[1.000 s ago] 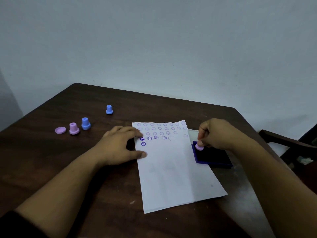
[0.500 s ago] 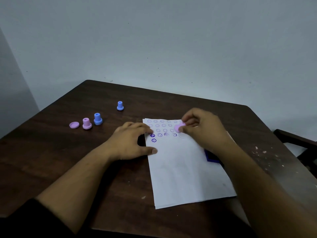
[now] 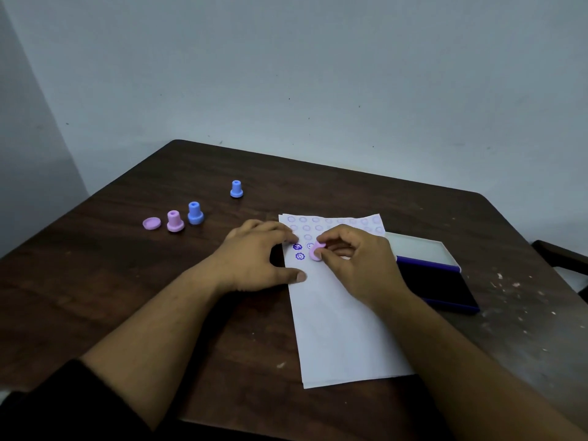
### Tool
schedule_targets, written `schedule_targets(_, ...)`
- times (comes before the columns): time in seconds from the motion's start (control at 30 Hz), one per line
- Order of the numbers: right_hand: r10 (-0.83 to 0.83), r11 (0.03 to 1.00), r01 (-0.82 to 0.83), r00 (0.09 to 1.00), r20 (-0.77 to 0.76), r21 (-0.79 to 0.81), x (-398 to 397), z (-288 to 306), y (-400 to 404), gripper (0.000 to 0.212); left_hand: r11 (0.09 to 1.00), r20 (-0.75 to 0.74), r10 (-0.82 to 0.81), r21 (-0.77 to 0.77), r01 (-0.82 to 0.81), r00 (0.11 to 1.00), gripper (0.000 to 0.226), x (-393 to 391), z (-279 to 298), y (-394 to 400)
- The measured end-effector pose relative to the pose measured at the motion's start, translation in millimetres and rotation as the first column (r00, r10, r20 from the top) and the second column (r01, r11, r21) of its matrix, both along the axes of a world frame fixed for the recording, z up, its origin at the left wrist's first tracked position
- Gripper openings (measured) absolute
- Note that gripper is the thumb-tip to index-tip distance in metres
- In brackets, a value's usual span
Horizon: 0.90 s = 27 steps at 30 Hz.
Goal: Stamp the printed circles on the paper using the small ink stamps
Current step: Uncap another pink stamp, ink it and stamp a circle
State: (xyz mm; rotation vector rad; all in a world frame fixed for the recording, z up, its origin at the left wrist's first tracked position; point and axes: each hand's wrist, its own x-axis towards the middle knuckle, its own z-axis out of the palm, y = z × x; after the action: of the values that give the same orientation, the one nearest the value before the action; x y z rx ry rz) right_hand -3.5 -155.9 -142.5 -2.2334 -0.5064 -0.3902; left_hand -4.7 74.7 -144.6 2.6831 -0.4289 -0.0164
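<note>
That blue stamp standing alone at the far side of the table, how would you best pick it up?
Take the lone blue stamp by its narrow upper stem, coming straight down from above with thumb and finger on opposite sides. It stands upright on its wider base, stem pointing up, with bare table all around it, so nothing blocks a pinch grip from overhead.

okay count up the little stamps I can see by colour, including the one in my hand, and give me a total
Blue stamps: 2, the far blue stamp and the near blue stamp
Pink stamps: 2, the standing pink stamp and the held pink stamp in the right hand
Total: 4 stamps
The loose pink cap is not counted.
</note>
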Motion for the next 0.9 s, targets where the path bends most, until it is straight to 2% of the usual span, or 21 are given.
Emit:
schedule_targets(0.23,0.015,0.997,-0.003,0.989,0.149,-0.081,-2.6,-3.0,1.0,0.014,1.0,0.016,0.003,0.005,-0.003,1.0,0.082,0.4,-1.2,-0.2)
schedule_targets(0.9,0.004,0.984,0.03,0.982,0.187,-0.177,-1.3,-6.6,2.7,0.01,1.0,0.011,0.003,0.013,-0.003,1.0,0.086,-2.0,-0.5,-0.8)
